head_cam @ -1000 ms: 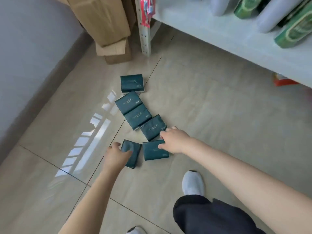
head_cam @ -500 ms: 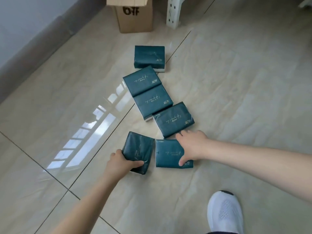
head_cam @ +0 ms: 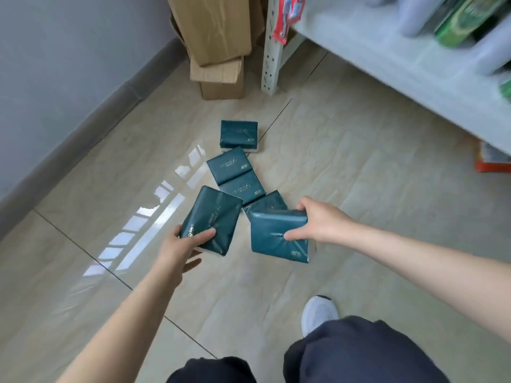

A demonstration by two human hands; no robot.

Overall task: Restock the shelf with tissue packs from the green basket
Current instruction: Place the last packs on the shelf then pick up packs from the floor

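Dark green tissue packs lie in a row on the tiled floor, the farthest one (head_cam: 239, 133) near the shelf post. My left hand (head_cam: 184, 246) grips one tissue pack (head_cam: 211, 219) by its near end, lifted off the floor and tilted. My right hand (head_cam: 318, 221) grips another tissue pack (head_cam: 278, 234) by its right edge, also raised. Another pack (head_cam: 266, 203) is partly hidden behind the held ones. The white shelf (head_cam: 401, 67) runs along the upper right. No green basket is in view.
Cardboard boxes (head_cam: 218, 51) lean in the corner beside the shelf's perforated post (head_cam: 272, 59). Green packages and white bottles stand on the shelf. An orange item (head_cam: 492, 161) sits under it. A grey wall runs along the left. My white shoe (head_cam: 319, 313) is at the lower right.
Both hands have lifted their tissue packs off the floor and towards me. My view has risen, bringing the shelf and boxes back into sight.
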